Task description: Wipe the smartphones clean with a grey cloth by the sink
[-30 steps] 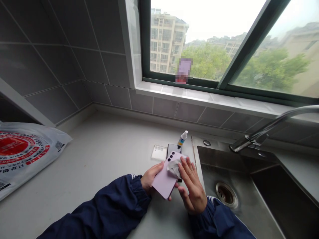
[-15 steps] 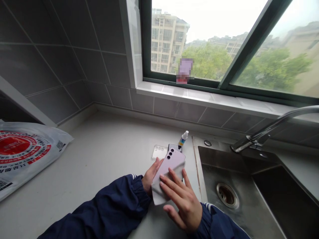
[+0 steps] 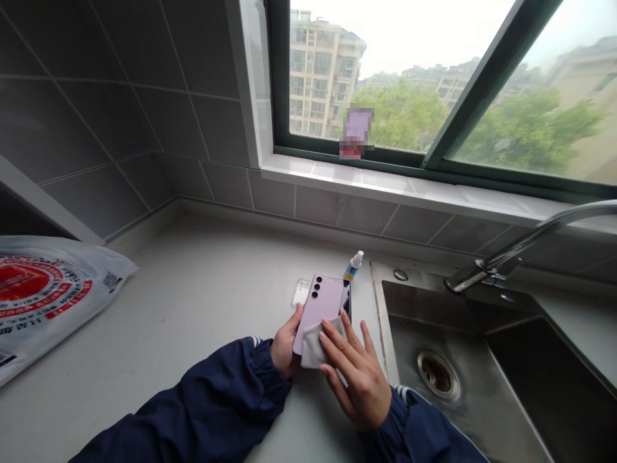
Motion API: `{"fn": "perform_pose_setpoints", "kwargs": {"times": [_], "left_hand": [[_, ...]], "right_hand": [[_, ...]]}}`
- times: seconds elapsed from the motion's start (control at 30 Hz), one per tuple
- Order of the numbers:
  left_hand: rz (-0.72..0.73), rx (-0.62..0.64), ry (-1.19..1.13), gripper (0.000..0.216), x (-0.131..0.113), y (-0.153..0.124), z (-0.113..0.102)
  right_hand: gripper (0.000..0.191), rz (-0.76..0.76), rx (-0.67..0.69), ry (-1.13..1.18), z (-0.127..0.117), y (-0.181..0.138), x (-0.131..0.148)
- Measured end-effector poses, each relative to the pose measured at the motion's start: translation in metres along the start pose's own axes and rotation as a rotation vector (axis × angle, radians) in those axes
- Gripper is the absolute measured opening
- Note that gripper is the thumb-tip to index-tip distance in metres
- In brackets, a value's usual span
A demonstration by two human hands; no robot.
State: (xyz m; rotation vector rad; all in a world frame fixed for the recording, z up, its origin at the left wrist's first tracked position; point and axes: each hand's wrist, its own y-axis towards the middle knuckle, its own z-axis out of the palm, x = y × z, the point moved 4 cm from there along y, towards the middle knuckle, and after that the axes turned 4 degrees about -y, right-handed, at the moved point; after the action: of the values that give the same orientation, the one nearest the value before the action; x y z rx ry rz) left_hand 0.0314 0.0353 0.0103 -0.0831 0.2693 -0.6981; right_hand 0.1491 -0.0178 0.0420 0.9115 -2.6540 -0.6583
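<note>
A lilac smartphone [image 3: 331, 294], back side up with several camera lenses showing, is tilted above the counter. My left hand [image 3: 288, 341] is closed around its left edge; the fingers beneath are hidden. A light grey cloth [image 3: 315, 344] lies over the phone's lower right part. My right hand [image 3: 359, 370] presses flat on that cloth, its fingers stretched out and spread. Behind the phone, a clear phone case [image 3: 301, 292] lies on the counter. Also behind it is a dark flat object [image 3: 348, 296], mostly covered. Just past them sits a small spray bottle [image 3: 353, 266] with a white cap.
The pale counter [image 3: 207, 276] runs to a tiled wall and window. On the right is a steel sink [image 3: 414, 334] with a chrome faucet [image 3: 530, 241] over it. A white plastic bag [image 3: 96, 276] with red print lies at the far left.
The phone has shifted slightly left and stands more upright in view. The cloth is more bunched and covers less of its back. My right hand's thumb has moved up to the cloth's lower edge.
</note>
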Motion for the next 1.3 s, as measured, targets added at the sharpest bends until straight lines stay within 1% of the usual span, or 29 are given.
{"fn": "perform_pose_setpoints", "kwargs": {"times": [0.17, 0.27, 0.33, 0.47, 0.57, 0.67, 0.73, 0.8, 0.9, 0.97, 1.07, 1.2, 1.3], "left_hand": [[0.002, -0.04, -0.028, 0.073, -0.004, -0.001, 0.002], [-0.005, -0.052, -0.019, 0.073, -0.003, -0.001, 0.002], [-0.019, -0.038, -0.017, 0.071, 0.0, -0.002, 0.002], [-0.016, -0.014, 0.039, 0.059, 0.008, -0.004, -0.001], [-0.006, -0.07, 0.1, 0.05, 0.014, -0.006, -0.008], [0.014, -0.094, 0.114, 0.055, 0.015, -0.006, -0.007], [0.039, -0.074, 0.088, 0.058, 0.012, -0.006, -0.001], [0.019, -0.059, 0.061, 0.062, 0.008, -0.006, 0.004], [-0.013, -0.099, 0.042, 0.071, 0.001, -0.005, 0.007], [0.015, -0.141, 0.038, 0.07, -0.004, -0.004, 0.007], [0.068, -0.146, 0.036, 0.064, -0.006, -0.003, 0.006], [0.097, -0.062, 0.053, 0.061, -0.003, -0.002, 0.004], [0.097, 0.025, 0.098, 0.064, -0.001, -0.003, 0.0]], "right_hand": [[0.045, -0.008, -0.09, 0.062, -0.004, 0.0, 0.0], [0.044, -0.031, -0.093, 0.068, -0.002, -0.002, 0.004], [0.046, -0.019, -0.064, 0.04, 0.002, -0.002, 0.008], [0.058, 0.099, 0.015, -0.028, 0.006, -0.002, 0.009], [0.065, 0.205, -0.022, -0.041, 0.003, -0.001, 0.004], [0.068, 0.271, -0.056, -0.034, -0.002, 0.0, -0.001], [0.066, 0.24, -0.05, -0.001, -0.002, 0.0, -0.002], [0.061, 0.171, -0.021, 0.054, -0.001, -0.001, 0.001], [0.051, 0.062, 0.007, 0.15, -0.001, -0.003, 0.005], [0.044, 0.032, -0.03, 0.212, -0.003, -0.004, 0.006], [0.036, 0.07, -0.15, 0.324, -0.011, -0.001, 0.003], [0.033, 0.163, -0.307, 0.447, -0.021, 0.003, -0.003], [0.029, 0.211, -0.338, 0.523, -0.023, 0.004, -0.01]]}}
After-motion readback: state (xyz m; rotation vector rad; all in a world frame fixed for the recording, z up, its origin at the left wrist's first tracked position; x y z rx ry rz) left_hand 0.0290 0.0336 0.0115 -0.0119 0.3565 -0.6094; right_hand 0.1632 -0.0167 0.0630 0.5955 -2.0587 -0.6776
